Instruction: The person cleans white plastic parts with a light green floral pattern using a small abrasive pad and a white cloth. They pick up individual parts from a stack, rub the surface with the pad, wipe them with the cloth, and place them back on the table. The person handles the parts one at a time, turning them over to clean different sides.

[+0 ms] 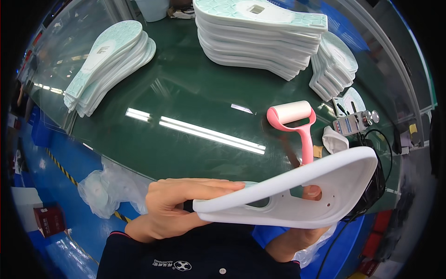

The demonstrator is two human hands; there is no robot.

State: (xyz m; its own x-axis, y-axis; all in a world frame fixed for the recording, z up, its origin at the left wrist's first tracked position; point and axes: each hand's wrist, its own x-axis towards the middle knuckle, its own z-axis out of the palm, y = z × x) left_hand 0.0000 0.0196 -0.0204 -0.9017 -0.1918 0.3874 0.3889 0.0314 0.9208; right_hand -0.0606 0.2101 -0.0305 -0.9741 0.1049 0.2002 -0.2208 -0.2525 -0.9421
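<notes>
Close to my body I hold a white plastic shell (pixel 288 211), tilted with its wide end up at the right. It has a raised rim, an oval cutout and small holes. My left hand (pixel 181 204) is closed round its narrow end, fingers along the far side. From underneath, my right hand (pixel 302 237) grips the wider part; a fingertip shows through an opening, and the other fingers are hidden behind the shell. Just beyond the shell lies a pink-handled lint roller (pixel 291 112) with a white roll.
Stacks of similar white shells with pale green patterned faces stand at the far middle (pixel 260 42), left (pixel 109 65) and right (pixel 334 65) of the green table (pixel 186 102). At right are a clear bottle (pixel 350 123), a white cloth (pixel 334 140) and black cables (pixel 388 144).
</notes>
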